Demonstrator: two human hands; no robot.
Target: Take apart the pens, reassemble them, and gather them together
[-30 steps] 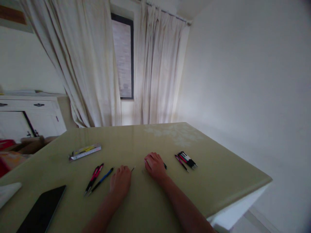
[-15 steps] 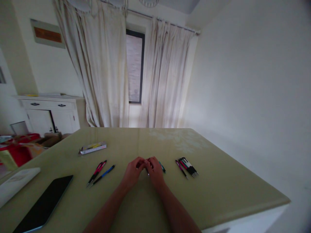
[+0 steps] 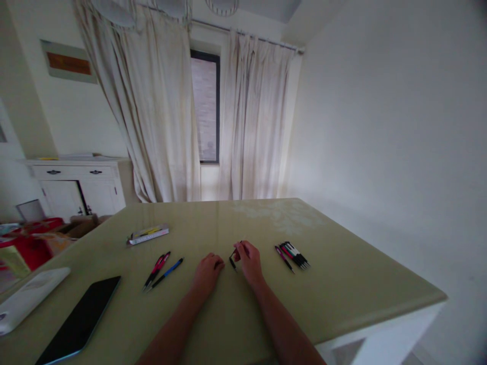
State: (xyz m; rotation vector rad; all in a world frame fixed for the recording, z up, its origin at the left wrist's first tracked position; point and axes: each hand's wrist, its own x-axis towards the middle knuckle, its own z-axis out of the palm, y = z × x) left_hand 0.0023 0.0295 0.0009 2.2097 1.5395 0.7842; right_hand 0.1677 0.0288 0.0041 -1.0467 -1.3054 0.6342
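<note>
My left hand (image 3: 207, 272) rests on the table with its fingers curled in; whether anything is inside them is hidden. Just right of it, my right hand (image 3: 248, 259) pinches a thin dark pen piece (image 3: 233, 262) that points down at the table. The hands are apart. To the right lies a row of several pens (image 3: 294, 255) with black grips, a purple pen (image 3: 284, 259) at its left side. Left of my hands are red pens (image 3: 157, 268) and a blue pen (image 3: 167, 273), lying at a slant.
Farther back on the left lies a small pen box (image 3: 149, 234) with yellow on it. A black tablet (image 3: 81, 317) and a white case (image 3: 32, 296) lie at the near left. The table's right edge (image 3: 375, 245) runs beside a white wall.
My hands have separated, the right one now showing the dark piece in its fingers. The teal pen beside my right hand is no longer seen there. The view has shifted slightly.
</note>
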